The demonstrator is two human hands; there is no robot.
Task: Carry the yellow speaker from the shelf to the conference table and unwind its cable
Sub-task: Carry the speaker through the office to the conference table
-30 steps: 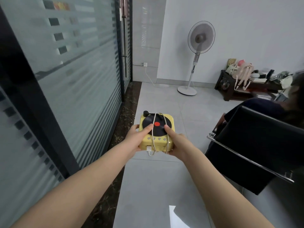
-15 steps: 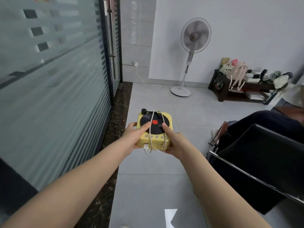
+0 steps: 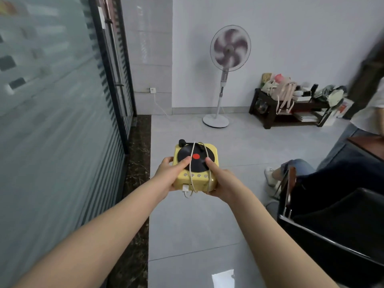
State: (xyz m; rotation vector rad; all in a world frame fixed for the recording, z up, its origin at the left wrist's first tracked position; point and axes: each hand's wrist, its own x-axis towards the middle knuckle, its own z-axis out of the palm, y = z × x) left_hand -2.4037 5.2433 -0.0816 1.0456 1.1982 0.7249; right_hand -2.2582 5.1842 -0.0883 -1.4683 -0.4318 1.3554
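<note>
- The speaker [image 3: 195, 167] is held in mid-air between both hands, out in front at arm's length, over the grey floor [image 3: 187, 225].
- The left hand [image 3: 169, 176] is closed around the speaker's left side; its thumb is laid on the black disc on top, and the fingers are curled under, out of sight.
- The right hand [image 3: 221, 181] is closed around the right side; its thumb is laid on the disc's right edge, with the fingers hidden below.
- The white cable [image 3: 192, 163] is wound around the speaker, crossing the top between the two thumbs in about two loops; its plug end hangs at the near face, just beside the left hand.
- A red dot sits at the disc centre; a small black arm and knob are seen at the far edge, beyond the thumbs.
- A row of small buttons is seen on the near top edge; no markings can be made out.
- A frosted glass wall [image 3: 52, 121] runs along left of the left arm.
- A fan [image 3: 229, 48] stands well beyond the hands, its blades blurred.
- A low dark table [image 3: 268, 115] with bags is far right of the fan; its items are too blurred to tell.
- A black chair [image 3: 332, 231] is right of the right arm, cut off by the frame edge.
- A seated person [image 3: 299, 169] is partly seen beyond the chair, mostly cut off.
</note>
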